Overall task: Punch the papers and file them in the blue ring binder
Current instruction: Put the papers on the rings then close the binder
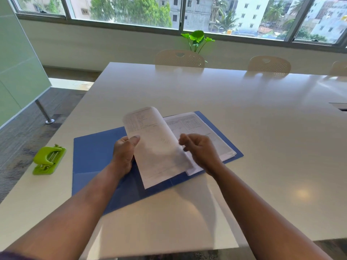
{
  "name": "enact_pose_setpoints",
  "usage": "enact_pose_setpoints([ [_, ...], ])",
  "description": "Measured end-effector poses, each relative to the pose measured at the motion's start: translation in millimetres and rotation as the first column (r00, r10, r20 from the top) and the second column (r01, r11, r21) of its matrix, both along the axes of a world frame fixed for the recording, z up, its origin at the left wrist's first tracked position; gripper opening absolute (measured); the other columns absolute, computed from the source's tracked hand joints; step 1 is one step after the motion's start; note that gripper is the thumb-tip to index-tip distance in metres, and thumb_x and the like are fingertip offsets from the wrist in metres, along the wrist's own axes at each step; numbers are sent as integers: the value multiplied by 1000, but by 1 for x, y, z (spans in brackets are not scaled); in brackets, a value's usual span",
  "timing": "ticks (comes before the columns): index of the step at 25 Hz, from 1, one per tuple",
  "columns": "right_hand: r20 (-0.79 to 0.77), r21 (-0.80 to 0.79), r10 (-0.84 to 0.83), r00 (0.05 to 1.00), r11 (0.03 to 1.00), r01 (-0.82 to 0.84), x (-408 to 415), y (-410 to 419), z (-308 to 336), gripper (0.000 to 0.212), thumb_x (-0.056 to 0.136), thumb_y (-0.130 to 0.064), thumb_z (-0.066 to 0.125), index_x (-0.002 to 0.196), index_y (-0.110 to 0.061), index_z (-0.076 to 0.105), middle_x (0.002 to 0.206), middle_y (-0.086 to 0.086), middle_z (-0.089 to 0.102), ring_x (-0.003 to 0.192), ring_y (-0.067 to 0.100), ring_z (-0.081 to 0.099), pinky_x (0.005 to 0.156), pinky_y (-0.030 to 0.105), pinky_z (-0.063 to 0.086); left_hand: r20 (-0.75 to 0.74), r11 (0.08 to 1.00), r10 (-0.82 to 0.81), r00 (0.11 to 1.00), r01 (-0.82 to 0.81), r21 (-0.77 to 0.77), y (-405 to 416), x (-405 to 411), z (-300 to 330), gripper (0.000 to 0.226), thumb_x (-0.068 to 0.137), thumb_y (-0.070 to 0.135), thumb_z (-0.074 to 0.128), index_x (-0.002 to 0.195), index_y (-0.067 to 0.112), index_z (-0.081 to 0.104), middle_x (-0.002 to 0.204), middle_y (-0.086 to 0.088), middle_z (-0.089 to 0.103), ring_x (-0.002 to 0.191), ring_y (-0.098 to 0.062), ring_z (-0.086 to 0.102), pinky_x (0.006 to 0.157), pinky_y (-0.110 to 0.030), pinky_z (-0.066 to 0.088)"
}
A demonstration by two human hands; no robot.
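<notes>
1. Blue binder (93,156) open near bench (244,109) left front edge.
2. Left hand (123,156) grip pinching lifted sheet (155,147); could tear or crease.
3. Right hand (199,149) loosely curled, empty; filed stack (197,128) could shift.

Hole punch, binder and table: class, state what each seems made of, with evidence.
Hole punch: likely moulded plastic, uniform lime green with a slight sheen.
Binder: probably plastic-covered board, smooth blue, flat.
Table: glossy off-white laminate or similar, mirroring the chairs and window light.

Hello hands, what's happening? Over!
Left hand holding sheet over open blue binder. Right hand beside it, holding nothing visible. Green punch sits aside. Nothing blocking.
</notes>
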State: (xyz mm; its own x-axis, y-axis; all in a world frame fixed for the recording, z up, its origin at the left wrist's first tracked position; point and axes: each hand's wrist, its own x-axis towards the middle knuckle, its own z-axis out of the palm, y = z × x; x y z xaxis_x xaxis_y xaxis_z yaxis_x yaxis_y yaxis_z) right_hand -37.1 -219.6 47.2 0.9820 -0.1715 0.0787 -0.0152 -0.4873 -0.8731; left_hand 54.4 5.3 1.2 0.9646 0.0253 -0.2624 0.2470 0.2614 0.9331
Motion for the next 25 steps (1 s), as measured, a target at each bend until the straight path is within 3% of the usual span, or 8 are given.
enact_pose_setpoints([
  [3, -53, -306, -358, 932, 894, 326, 7, -45, -14, 43, 97, -47, 61, 126, -15, 69, 124, 5, 72, 111, 23, 66, 93, 40, 52, 20, 999, -30, 999, 29, 24, 1, 1, -8, 17, 99, 13, 60, 112, 4, 67, 104, -12, 76, 91, -30, 74, 77, -42, 60],
  [5, -149, -491, -500, 853, 786, 375, 3, -74, -17, 61, 93, -55, 62, 139, -15, 57, 139, 9, 59, 128, 33, 53, 100, 47, 46, 17, 999, -38, 999, 38, 14, 1, 2, -9, 14, 99, 12, 59, 110, 6, 66, 103, -11, 75, 90, -28, 74, 74, -40, 60],
  [8, -230, -619, -588, 775, 703, 350, -3, -100, -19, 74, 87, -65, 64, 138, -13, 52, 141, 12, 52, 130, 37, 46, 98, 50, 43, 24, 997, -50, 998, 48, 52, 1, 5, -9, 10, 99, 12, 59, 106, 10, 66, 104, -10, 75, 88, -26, 74, 72, -38, 59],
  [13, -324, -576, -569, 755, 752, 320, -3, -115, -26, 78, 77, -69, 74, 134, -19, 55, 136, 8, 56, 126, 33, 51, 99, 48, 45, 48, 977, -50, 998, 39, 211, 0, 6, -15, 19, 94, 20, 61, 110, 13, 67, 107, -7, 76, 96, -30, 74, 86, -51, 61],
  [17, -323, -564, -569, 756, 758, 329, -2, -117, -30, 58, 73, -64, 79, 111, -25, 60, 122, 4, 60, 114, 31, 57, 95, 46, 47, 77, 969, -35, 996, 15, 246, -3, 2, -12, 15, 95, 18, 60, 106, 13, 68, 104, -6, 76, 95, -29, 74, 84, -49, 62],
  [19, -337, -544, -573, 747, 766, 342, -2, -118, -31, 55, 73, -61, 81, 110, -26, 59, 117, 1, 57, 113, 30, 56, 93, 46, 45, 97, 964, -31, 995, 4, 265, -3, -1, -11, 11, 96, 18, 59, 102, 15, 68, 102, -5, 76, 93, -27, 74, 82, -47, 62],
  [22, -265, -490, -576, 773, 771, 407, -1, -116, -32, 48, 77, -47, 83, 112, -26, 58, 111, -3, 57, 110, 27, 57, 93, 46, 42, 148, 945, -20, 989, -29, 325, -5, -6, -11, 8, 98, 19, 58, 99, 17, 65, 100, -1, 74, 91, -23, 72, 74, -39, 61],
  [25, -87, -319, -566, 820, 795, 516, 0, -112, -32, 21, 85, -34, 75, 92, -21, 61, 85, -5, 61, 87, 24, 58, 83, 42, 42, 197, 926, -25, 980, -52, 375, -8, -9, -11, 9, 100, 20, 57, 103, 15, 64, 102, 0, 72, 92, -21, 71, 67, -31, 56],
])
